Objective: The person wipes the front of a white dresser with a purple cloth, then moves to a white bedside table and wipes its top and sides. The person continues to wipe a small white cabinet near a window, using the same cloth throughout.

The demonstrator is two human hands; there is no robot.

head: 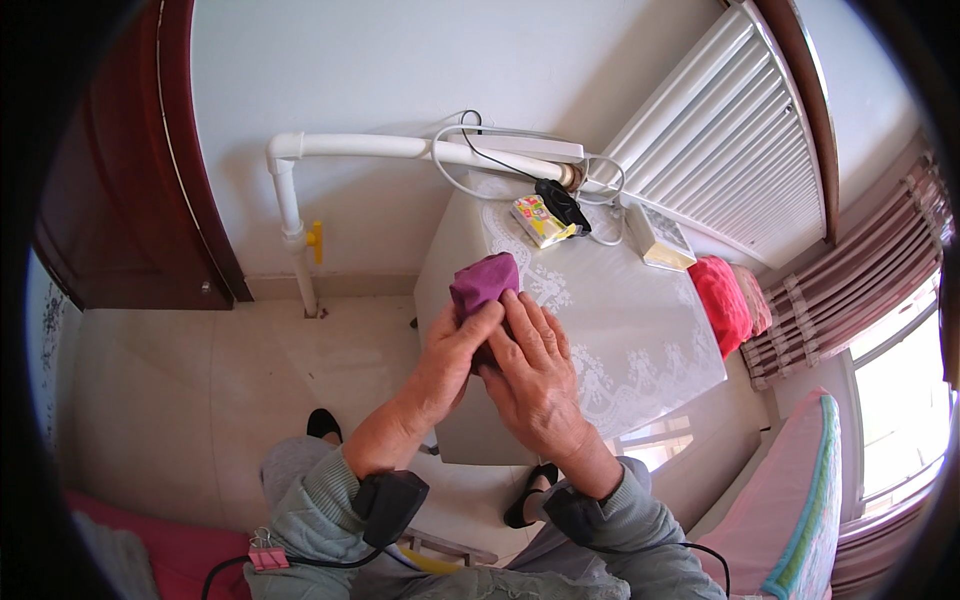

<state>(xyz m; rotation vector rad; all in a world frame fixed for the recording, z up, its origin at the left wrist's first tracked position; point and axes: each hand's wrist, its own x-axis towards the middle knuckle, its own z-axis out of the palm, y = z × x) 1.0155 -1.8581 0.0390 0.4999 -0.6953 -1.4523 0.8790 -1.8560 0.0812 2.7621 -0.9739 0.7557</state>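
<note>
A bunched purple cloth (486, 281) sticks up between my two hands, above the near left part of a table. My left hand (444, 356) grips it from the left, with the thumb across its lower part. On the right, my right hand (536, 367) lies against the bundle, fingers stretched along it and thumb tucked underneath. Something dark shows in the gap between the palms, but my fingers cover most of it and I cannot tell what it is.
The table (630, 322) has a lace-patterned cover. A tissue pack (541, 221), a black object (561, 204) and a box (658, 236) stand towards its back, near cables. Behind are a white pipe (360, 145) and a radiator (720, 142). A pink-covered bed (780, 510) is at right.
</note>
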